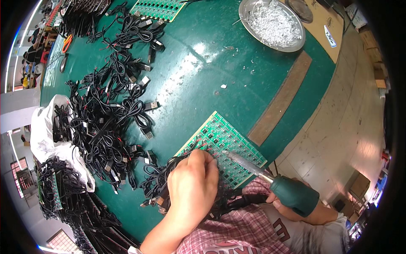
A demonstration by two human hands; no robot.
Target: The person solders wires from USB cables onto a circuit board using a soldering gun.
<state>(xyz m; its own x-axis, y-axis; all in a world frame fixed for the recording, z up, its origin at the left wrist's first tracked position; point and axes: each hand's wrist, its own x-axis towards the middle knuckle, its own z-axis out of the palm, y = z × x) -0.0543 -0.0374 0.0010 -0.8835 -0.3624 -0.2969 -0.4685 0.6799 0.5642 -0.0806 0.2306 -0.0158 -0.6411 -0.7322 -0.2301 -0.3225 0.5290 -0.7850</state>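
Note:
A green circuit board panel (240, 171) lies at an angle near the table's front edge, with rows of small dark parts on it. Over its left side my left hand (192, 182) is closed in a pinch on a thin wire, most of which the fingers hide. Red wire ends show just beyond the fingertips. Black USB cables (154, 180) bunch beside and under this hand. My right hand (318, 213) grips the dark green handle of a soldering iron (294, 195), partly hidden behind it. The iron's tip reaches over the board, close to the left fingertips; contact cannot be made out.
A large pile of black USB cables (101, 122) covers the table's left side, beside a white plastic bag (40, 131). At the far right stands a metal dish (292, 48) of silvery scraps. A flat brown strip (281, 99) lies right of the board. Another green panel (158, 9) lies far back.

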